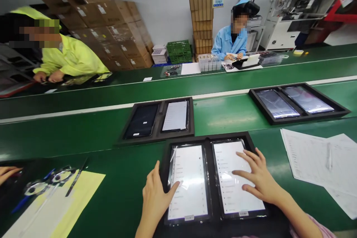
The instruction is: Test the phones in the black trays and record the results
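Two tablets with lit white list screens lie side by side in a black foam tray (209, 178) in front of me. Over the left edge of the left tablet (189, 186) is my left hand (157, 195), thumb apart from the fingers and reaching onto the screen. My right hand (258, 178) hovers over or touches the right tablet (232, 193) with its fingers spread; I cannot tell which fingertips make contact. Each tablet has a small label at its lower edge. Neither hand grasps anything.
Beyond lie another foam tray (157, 139) with one dark and one lit tablet, and a third tray (275, 121) at right. Papers (309, 156) with a pen lie right; scissors (52, 180) and yellow paper (89, 186) left. A co-worker's hand (9, 173) shows at far left; two people sit opposite.
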